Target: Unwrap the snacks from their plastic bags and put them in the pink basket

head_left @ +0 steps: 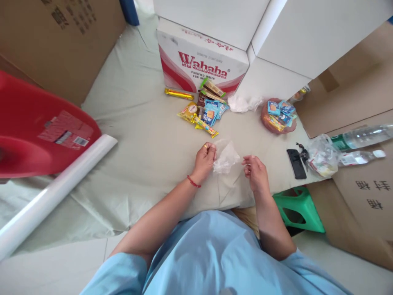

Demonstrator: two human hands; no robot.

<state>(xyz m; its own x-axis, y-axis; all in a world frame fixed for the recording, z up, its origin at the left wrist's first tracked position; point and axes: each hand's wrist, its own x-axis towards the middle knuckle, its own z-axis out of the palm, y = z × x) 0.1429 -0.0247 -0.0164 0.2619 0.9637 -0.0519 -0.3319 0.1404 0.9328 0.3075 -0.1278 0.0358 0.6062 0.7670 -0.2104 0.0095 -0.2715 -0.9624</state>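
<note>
My left hand (205,160) pinches the left edge of a small clear plastic bag (225,156) above the pale green cloth (147,147). My right hand (254,172) is closed at the bag's right corner, fingertips pressed together on the film. The bag hangs crumpled between both hands. A pile of wrapped snacks (204,110) lies just beyond the hands. A red string circles my left wrist, and a ring shows on a left finger.
A Wahaha carton (196,65) stands behind the snacks. A brown dish of blue packets (278,116) sits at right, with a black remote (296,164), a plastic bag (321,155) and bottles (362,137). Red tub (39,127) and white roll (55,192) lie left; a green stool (299,209) is below.
</note>
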